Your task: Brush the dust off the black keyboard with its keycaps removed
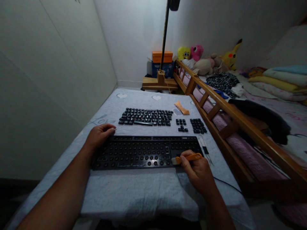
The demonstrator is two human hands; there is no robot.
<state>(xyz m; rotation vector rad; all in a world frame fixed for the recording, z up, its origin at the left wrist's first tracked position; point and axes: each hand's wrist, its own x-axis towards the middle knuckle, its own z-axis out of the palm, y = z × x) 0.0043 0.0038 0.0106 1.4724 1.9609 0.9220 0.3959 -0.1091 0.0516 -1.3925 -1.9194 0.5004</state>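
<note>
A black keyboard [141, 155] with its keycaps off lies flat before me, its bare switch posts showing. My right hand [195, 167] grips a small brush [194, 157] with an orange handle. The pale bristles touch the keyboard's lower right part, near the arrow-key area. At the keyboard's upper left corner, my left hand [102, 135] has its fingers curled and holds the edge; its fingertips are partly hidden. Beyond the keyboard, the loose black keycaps [146, 117] are laid out in rows, with a number-pad group [198, 125] to the right.
An orange cloth [181, 108] lies behind the keycaps. Right of the keyboard is a thin wire tool [205, 149]; a black cable [227, 183] runs off the table's right side. A wooden bed rail [223, 115] borders the right, and a lamp pole [164, 38] stands at the back.
</note>
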